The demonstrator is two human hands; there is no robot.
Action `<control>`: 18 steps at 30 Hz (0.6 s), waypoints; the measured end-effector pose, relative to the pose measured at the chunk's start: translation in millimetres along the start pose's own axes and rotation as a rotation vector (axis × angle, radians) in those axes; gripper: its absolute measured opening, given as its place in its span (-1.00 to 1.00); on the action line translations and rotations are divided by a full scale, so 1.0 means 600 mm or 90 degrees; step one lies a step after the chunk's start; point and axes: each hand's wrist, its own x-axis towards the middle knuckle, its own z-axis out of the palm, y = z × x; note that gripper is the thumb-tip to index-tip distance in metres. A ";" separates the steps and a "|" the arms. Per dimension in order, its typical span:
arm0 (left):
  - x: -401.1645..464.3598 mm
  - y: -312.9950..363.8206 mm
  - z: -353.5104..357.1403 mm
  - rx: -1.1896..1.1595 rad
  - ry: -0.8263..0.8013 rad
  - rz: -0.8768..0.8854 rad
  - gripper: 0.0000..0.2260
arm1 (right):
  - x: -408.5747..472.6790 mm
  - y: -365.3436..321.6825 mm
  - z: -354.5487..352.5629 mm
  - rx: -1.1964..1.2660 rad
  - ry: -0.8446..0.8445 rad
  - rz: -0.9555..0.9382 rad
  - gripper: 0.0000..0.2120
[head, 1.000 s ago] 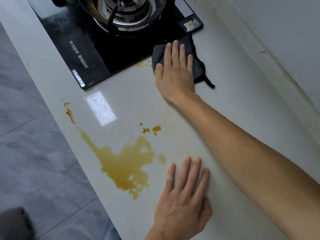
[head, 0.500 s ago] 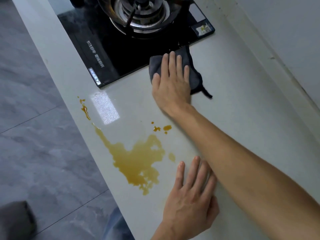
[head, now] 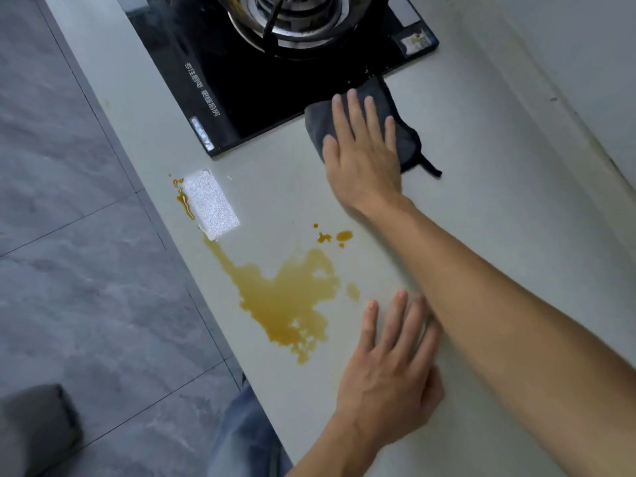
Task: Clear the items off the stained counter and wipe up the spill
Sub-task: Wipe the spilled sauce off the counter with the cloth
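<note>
Pressing flat with straight fingers, right hand on top of the dark grey cloth, nothing curled or pinched, just palm and fingers pinning it down. Left hand also spread flat, resting on the bare counter down near the front edge, holding nothing, with the right forearm crossing just over its fingertips.

Big to small from there: pale counter running diagonally, grey tiled floor off to the left. Black glass hob at the top with a steel burner, cloth sitting right at its near corner, partly over the hob's edge. Large yellow-brown spill pooled between the two hands, just beside the left fingertips, well apart from the cloth. Few small drops above the puddle, thin streak by the front edge next to a bright patch of glare. Little loop sticking out of the cloth's right side.
</note>
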 end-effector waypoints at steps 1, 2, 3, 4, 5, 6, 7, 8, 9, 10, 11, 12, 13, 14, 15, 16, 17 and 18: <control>0.000 0.000 -0.001 -0.004 -0.004 0.002 -0.40 | 0.001 -0.020 0.004 0.009 0.005 0.025 -0.40; 0.001 0.000 -0.003 -0.010 -0.007 0.002 -0.41 | -0.005 -0.031 0.008 0.013 0.000 0.015 -0.40; 0.001 -0.001 -0.005 -0.017 -0.010 0.001 -0.42 | -0.017 -0.032 0.009 0.009 -0.014 -0.030 -0.40; 0.001 -0.001 -0.007 -0.023 -0.014 -0.001 -0.43 | -0.035 -0.022 0.009 -0.004 -0.032 -0.096 -0.41; 0.001 -0.001 -0.011 -0.024 -0.018 -0.001 -0.43 | -0.054 -0.002 0.006 -0.018 -0.049 -0.160 -0.42; 0.001 -0.001 -0.015 -0.024 -0.023 0.000 -0.43 | -0.072 0.024 0.002 -0.029 -0.061 -0.200 -0.42; -0.001 -0.002 -0.020 -0.022 -0.029 0.003 -0.43 | -0.090 0.050 -0.001 -0.035 -0.067 -0.203 -0.42; -0.005 -0.002 -0.026 -0.022 -0.035 0.006 -0.43 | -0.108 0.073 -0.005 -0.036 -0.069 -0.172 -0.43; -0.013 -0.003 -0.032 -0.021 -0.040 0.009 -0.41 | -0.127 0.090 -0.007 -0.029 -0.071 -0.123 -0.43; -0.025 -0.004 -0.036 -0.020 -0.043 0.011 -0.38 | -0.148 0.100 -0.007 -0.020 -0.067 -0.077 -0.43; -0.043 -0.005 -0.040 -0.019 -0.043 0.013 -0.35 | -0.171 0.104 -0.005 -0.016 -0.061 -0.044 -0.42; -0.068 -0.004 -0.042 -0.018 -0.042 0.013 -0.34 | -0.196 0.103 -0.002 -0.018 -0.057 -0.027 -0.42; -0.096 -0.003 -0.044 -0.018 -0.043 0.010 -0.33 | -0.224 0.100 0.000 -0.020 -0.055 -0.021 -0.42; -0.126 -0.002 -0.045 -0.015 -0.047 0.003 -0.33 | -0.252 0.093 0.003 -0.022 -0.055 -0.020 -0.41; -0.155 -0.001 -0.045 -0.010 -0.052 -0.009 -0.34 | -0.279 0.083 0.006 -0.024 -0.054 -0.018 -0.41; -0.178 0.000 -0.046 -0.005 -0.058 -0.026 -0.34 | -0.303 0.069 0.011 -0.029 -0.051 -0.013 -0.40; -0.194 0.001 -0.047 0.001 -0.067 -0.043 -0.34 | -0.324 0.051 0.018 -0.040 -0.046 -0.010 -0.40; -0.202 0.002 -0.047 0.006 -0.080 -0.058 -0.34 | -0.338 0.031 0.025 -0.052 -0.038 -0.011 -0.40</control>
